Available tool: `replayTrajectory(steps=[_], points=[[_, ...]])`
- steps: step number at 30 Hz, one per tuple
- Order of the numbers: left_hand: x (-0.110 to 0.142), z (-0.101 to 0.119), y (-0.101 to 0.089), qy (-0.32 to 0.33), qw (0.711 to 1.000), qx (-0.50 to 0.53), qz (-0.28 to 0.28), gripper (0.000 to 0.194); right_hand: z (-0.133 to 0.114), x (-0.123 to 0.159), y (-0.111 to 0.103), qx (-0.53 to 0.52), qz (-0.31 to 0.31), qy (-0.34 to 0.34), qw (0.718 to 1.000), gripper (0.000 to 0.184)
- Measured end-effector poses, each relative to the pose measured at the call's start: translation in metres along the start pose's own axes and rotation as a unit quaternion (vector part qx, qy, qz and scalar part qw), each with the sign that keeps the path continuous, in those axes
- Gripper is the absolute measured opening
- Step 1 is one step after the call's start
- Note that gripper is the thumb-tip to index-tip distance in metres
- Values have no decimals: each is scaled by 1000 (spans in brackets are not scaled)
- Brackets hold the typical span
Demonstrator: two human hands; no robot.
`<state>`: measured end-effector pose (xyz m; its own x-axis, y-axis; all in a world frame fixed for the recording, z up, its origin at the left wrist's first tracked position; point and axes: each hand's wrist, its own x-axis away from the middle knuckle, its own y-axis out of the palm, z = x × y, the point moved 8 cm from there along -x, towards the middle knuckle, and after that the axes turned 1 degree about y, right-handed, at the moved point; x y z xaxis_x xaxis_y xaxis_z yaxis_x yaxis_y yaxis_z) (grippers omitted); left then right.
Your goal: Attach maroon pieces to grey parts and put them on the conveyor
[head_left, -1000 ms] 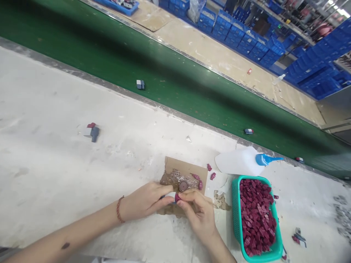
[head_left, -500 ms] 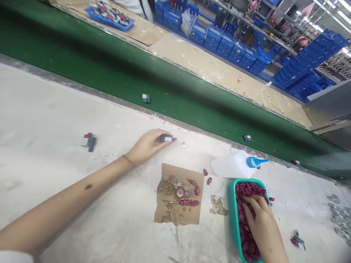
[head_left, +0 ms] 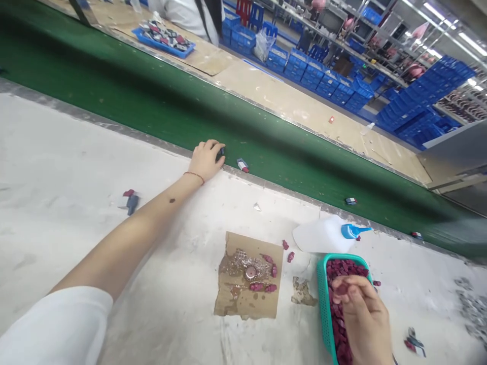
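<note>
My left hand (head_left: 207,159) reaches over the near edge of the green conveyor belt (head_left: 160,106), its fingers closed around a small dark blue block (head_left: 222,151) that they mostly hide. Just right of it, a dark, white and maroon block (head_left: 242,165) lies on the belt. Above a green basket (head_left: 323,304) filled with small maroon pieces, my right hand (head_left: 363,309) pinches one maroon piece (head_left: 342,289) between thumb and fingers. A cardboard sheet (head_left: 247,306) between the hands carries a wet smear, a round cap (head_left: 250,272) and several maroon pieces.
A white bottle (head_left: 321,234) with a blue nozzle lies behind the basket. Assembled blocks rest on the bench left (head_left: 132,203) and right (head_left: 414,341). Across the belt are a blue tray (head_left: 163,43) of parts and a person in white (head_left: 182,17).
My left hand has moved up to the belt, let go of the maroon-tipped block there and gripped another. My right hand has lifted from the pile with a maroon piece. Blocks on the belt shifted right.
</note>
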<state>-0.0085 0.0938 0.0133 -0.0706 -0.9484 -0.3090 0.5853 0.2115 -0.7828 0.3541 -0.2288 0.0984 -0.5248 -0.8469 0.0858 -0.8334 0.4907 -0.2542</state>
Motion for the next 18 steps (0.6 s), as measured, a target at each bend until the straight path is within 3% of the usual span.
replayTrajectory(steps=[4, 6, 9, 11, 14, 18], points=[[-6, 6, -4, -29, 998, 55, 5, 30, -1, 6, 51, -137, -49, 56, 988, 32], [-4, 11, -11, -74, 987, 141, 30, 24, 5, 9, 74, -172, -80, 104, 976, 32], [15, 15, -10, -191, 920, 341, 34, 22, 16, 12, 102, -207, -117, 172, 956, 33], [36, 24, -5, -233, 880, 413, -7, 19, 22, 13, 114, -223, -135, 200, 945, 33], [75, 45, -7, -221, 858, 456, -81, 22, 32, 13, 127, -218, -164, 216, 937, 33], [134, 71, -12, -214, 806, 524, -171, 38, 39, 9, 137, -166, -204, 174, 949, 35]])
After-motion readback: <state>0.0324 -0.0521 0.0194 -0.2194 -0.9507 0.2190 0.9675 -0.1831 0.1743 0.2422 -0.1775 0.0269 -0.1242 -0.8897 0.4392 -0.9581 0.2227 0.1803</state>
